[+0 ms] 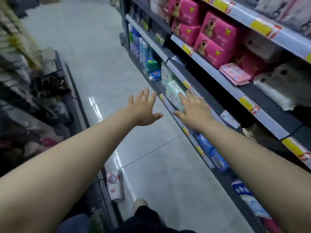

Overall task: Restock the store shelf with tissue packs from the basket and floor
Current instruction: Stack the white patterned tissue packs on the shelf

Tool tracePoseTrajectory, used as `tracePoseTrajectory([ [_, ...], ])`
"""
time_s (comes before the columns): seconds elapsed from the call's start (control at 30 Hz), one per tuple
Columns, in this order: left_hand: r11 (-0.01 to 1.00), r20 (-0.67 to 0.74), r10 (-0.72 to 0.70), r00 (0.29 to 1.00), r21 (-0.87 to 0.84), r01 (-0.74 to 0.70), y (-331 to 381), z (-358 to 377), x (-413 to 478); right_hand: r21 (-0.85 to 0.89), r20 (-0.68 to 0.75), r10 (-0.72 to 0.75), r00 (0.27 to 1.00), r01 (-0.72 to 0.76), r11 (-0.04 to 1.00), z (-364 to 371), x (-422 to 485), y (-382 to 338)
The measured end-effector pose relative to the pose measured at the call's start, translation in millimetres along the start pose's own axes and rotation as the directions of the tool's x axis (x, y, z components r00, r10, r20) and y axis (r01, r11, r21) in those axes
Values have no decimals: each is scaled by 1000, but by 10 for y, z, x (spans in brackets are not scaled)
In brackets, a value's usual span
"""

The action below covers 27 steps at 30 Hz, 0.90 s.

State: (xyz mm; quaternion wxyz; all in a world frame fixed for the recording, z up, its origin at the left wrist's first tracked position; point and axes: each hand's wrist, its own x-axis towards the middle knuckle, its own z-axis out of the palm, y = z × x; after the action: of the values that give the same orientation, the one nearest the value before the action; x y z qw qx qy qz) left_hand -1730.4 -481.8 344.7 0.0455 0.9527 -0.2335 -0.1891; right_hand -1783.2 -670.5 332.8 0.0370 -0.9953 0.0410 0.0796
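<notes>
The bare left forearm point(67, 157) and right forearm point(252, 157) stretch forward, converging. The left hand point(144, 109) is palm down, fingers straight and spread, thumb out to the right. The right hand point(193, 109), just beside it, is also palm down, fingers splayed, thumb pointing left.

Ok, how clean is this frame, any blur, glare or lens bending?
Head view: motion blur smears the left rack and the yellow price labels; bright glare streaks sit on the floor; the wide-angle lens bows the shelf rails; the left hand, right hand and pale green pack look fairly sharp.
</notes>
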Motion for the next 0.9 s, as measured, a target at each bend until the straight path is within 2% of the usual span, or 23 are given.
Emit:
tracePoseTrajectory([
  [0.2,938,138,-280,950,-170,301,-1221,729,-98,2,200,-212,957,216,976,815,600,-1026],
  [0.4,756,296,-493,818,-319,572,-1974,1652,-251,-1,377,-445,812,481,877,1778,951,-1861],
  [0.67,380,503,-644,576,-443,812,-2560,3271,-315,46,549,-607,574,704,708,3329,1424,-2638],
  [0.83,108,617,-656,435,-493,863,-2629,4517,-264,55,622,-650,437,803,593,4580,1473,-2851],
  [0.9,-22,664,-629,404,-535,845,-2554,5082,-237,58,665,-637,390,823,564,5090,1435,-2877],
])
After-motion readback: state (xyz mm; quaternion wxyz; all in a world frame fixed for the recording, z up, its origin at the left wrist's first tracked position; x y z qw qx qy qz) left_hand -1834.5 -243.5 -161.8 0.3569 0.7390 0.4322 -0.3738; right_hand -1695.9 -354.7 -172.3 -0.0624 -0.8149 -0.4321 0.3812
